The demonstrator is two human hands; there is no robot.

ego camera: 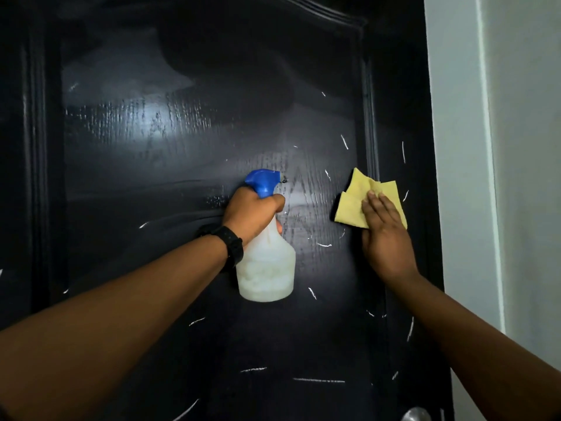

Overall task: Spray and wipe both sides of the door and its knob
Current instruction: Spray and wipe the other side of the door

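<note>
Spraying was judged in hand: the spray bottle [267,268] was gripped by the left hand [253,211], the yellow cloth [352,208] pressed flat on the door [151,177] by the straight-fingered right hand [385,235]. Wiping across the wet panel was judged due next.

The left forearm [121,314] and the right forearm [473,338] are bare. Just behind the left hand [252,212], the wrist wears a black watch [232,243] with a wide strap.

Yellow cloth [352,208] lies flat against black door [151,238].
</note>
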